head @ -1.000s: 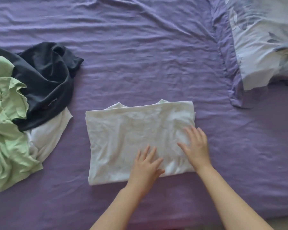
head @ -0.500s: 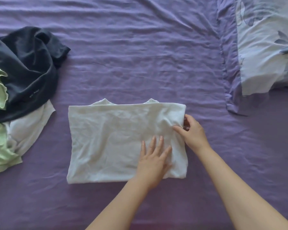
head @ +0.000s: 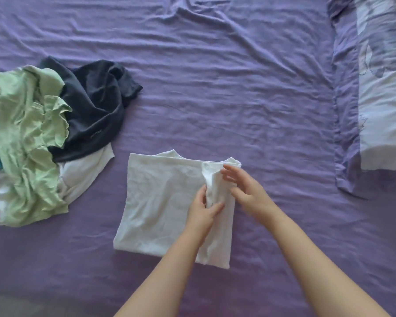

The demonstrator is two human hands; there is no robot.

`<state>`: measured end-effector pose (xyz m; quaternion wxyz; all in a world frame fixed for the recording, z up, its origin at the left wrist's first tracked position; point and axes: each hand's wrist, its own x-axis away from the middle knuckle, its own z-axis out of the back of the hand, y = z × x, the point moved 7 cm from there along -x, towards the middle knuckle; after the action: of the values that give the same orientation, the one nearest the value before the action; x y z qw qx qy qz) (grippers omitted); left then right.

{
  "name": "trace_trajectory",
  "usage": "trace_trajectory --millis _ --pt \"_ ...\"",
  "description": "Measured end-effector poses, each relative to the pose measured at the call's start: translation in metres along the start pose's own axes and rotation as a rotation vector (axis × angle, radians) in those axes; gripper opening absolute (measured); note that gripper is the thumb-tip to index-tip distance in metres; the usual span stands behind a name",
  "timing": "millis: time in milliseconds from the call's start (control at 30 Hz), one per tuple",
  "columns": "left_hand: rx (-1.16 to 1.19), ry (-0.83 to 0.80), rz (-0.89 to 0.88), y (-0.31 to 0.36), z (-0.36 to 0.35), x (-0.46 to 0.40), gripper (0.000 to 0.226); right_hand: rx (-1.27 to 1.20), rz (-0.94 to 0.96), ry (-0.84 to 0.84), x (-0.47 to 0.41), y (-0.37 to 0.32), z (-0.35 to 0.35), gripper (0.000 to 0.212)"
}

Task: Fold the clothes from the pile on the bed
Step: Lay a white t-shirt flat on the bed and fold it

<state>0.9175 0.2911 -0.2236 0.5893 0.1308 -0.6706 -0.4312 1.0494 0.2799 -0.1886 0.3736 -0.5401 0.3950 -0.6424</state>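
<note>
A white t-shirt (head: 160, 200), folded into a rectangle, lies on the purple bed sheet (head: 215, 99) in the middle of the view. Its right edge is lifted and turned over toward the left. My left hand (head: 204, 209) pinches this raised fold between thumb and fingers. My right hand (head: 242, 186) holds the same fold from the right side, fingers curled against the cloth. The pile of clothes (head: 44, 133) lies at the left: a light green garment on top of a dark navy one (head: 96, 115), with white cloth under them.
A pillow (head: 384, 92) in a pale blue and purple patterned case lies at the right edge of the bed. Wrinkled purple sheet stretches behind and to the right of the white t-shirt.
My right hand took the shirt's right edge and lifted it leftward. My left hand went from lying flat on the shirt to pinching the raised fold.
</note>
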Motion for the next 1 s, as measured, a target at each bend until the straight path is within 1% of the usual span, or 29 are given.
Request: trace_trajectory --millis 33,67,100,167,233,267,300,333,367,400,467,500,533,567,633,700,800,833,867,933,1000 --pt "-0.037 0.009 -0.008 0.002 0.003 -0.002 0.053 0.236 0.104 -0.003 -0.009 -0.010 0.003 0.063" --pt "-0.056 0.001 -0.028 0.004 0.006 -0.003 0.053 0.402 0.183 -0.034 -0.020 -0.018 0.003 0.068" --pt "-0.064 -0.015 -0.051 0.008 0.009 -0.003 0.052 0.488 0.204 -0.100 -0.030 -0.024 0.002 0.074" --pt "-0.065 -0.054 -0.075 0.012 0.016 -0.001 0.050 0.522 0.104 -0.288 -0.049 -0.027 -0.003 0.088" --pt "-0.044 -0.087 -0.078 0.013 0.027 0.003 0.048 0.509 -0.030 -0.479 -0.063 -0.025 -0.013 0.094" --pt "-0.014 -0.099 -0.085 0.014 0.033 0.006 0.047 0.509 -0.085 -0.546 -0.069 -0.025 -0.017 0.090" --pt "0.013 -0.106 -0.099 0.015 0.039 0.007 0.046 0.515 -0.116 -0.589 -0.075 -0.027 -0.021 0.081" --pt "0.032 -0.100 -0.108 0.016 0.048 0.008 0.045 0.527 -0.113 -0.613 -0.082 -0.031 -0.028 0.065" --pt "0.028 -0.083 -0.104 0.014 0.057 0.009 0.045 0.551 -0.077 -0.610 -0.090 -0.036 -0.035 0.045" --pt "0.014 -0.061 -0.085 0.011 0.066 0.010 0.046 0.574 -0.035 -0.589 -0.097 -0.042 -0.042 0.032" --pt "-0.085 -0.034 -0.030 -0.004 0.083 0.014 0.059 0.600 0.026 -0.539 -0.107 -0.049 -0.058 0.031" --pt "-0.188 -0.036 -0.009 -0.012 0.088 0.018 0.068 0.592 0.045 -0.506 -0.110 -0.052 -0.062 0.032" --pt "-0.277 -0.040 0.005 -0.019 0.094 0.021 0.073 0.586 0.063 -0.485 -0.113 -0.054 -0.070 0.032" --pt "-0.319 -0.039 0.010 -0.026 0.103 0.025 0.072 0.581 0.083 -0.465 -0.115 -0.055 -0.078 0.031" --pt "-0.268 -0.003 0.013 -0.035 0.127 0.031 0.066 0.576 0.121 -0.414 -0.121 -0.055 -0.096 0.027" --pt "-0.193 0.055 -0.005 -0.037 0.155 0.036 0.058 0.576 0.159 -0.360 -0.126 -0.057 -0.116 0.034" --pt "-0.190 0.151 -0.027 -0.036 0.193 0.040 0.028 0.637 0.175 -0.269 -0.136 -0.061 -0.147 0.034" --pt "-0.220 0.181 -0.016 -0.038 0.203 0.039 0.018 0.688 0.168 -0.249 -0.140 -0.061 -0.157 0.033" --pt "-0.281 0.213 -0.008 -0.039 0.213 0.037 0.013 0.748 0.174 -0.236 -0.144 -0.061 -0.168 0.035" --pt "-0.472 0.276 0.007 -0.043 0.229 0.029 0.027 0.880 0.216 -0.203 -0.152 -0.061 -0.188 0.039" --pt "-0.637 0.330 0.007 -0.045 0.239 0.021 0.034 0.969 0.235 -0.172 -0.158 -0.057 -0.201 0.034"
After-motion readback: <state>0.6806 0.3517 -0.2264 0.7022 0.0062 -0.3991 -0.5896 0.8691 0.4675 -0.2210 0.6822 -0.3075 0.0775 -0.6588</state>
